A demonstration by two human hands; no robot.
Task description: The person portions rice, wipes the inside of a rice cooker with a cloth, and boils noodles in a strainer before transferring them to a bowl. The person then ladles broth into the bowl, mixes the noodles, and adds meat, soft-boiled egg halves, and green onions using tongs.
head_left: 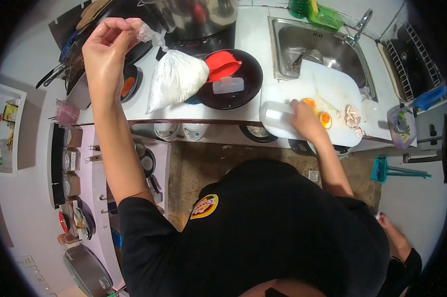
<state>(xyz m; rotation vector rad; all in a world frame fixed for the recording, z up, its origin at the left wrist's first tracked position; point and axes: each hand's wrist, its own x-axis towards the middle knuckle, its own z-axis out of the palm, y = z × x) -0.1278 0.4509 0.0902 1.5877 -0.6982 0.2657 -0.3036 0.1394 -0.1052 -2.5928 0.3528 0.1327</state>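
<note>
On the far left, a pink basket (66, 113) sits at the counter's end. Beside it, the person's left hand (109, 47) is raised, fingertips pinching the twisted neck of a plastic bag (176, 79). The bag is see-through, plump with white powder, and slants over the counter, covering the left edge of a dark round plate (253, 79); whether its base touches the counter is unclear. Behind it stands a large steel pot (196, 22). The plate holds a red bowl (222, 67) and a small clear box (228, 85). Further right, a white cutting board (327, 81) overlaps the sink (342, 57). On the board, the right hand (306, 121) has its fingers at a pale rectangular object (278, 116); I cannot tell whether it grips or only touches. Next to it lie orange-centred halves (325, 120) and pale broken pieces (352, 117). At far right, a clear tub (400, 141) contains something green; below, another person's arm (395, 236) shows.
</note>
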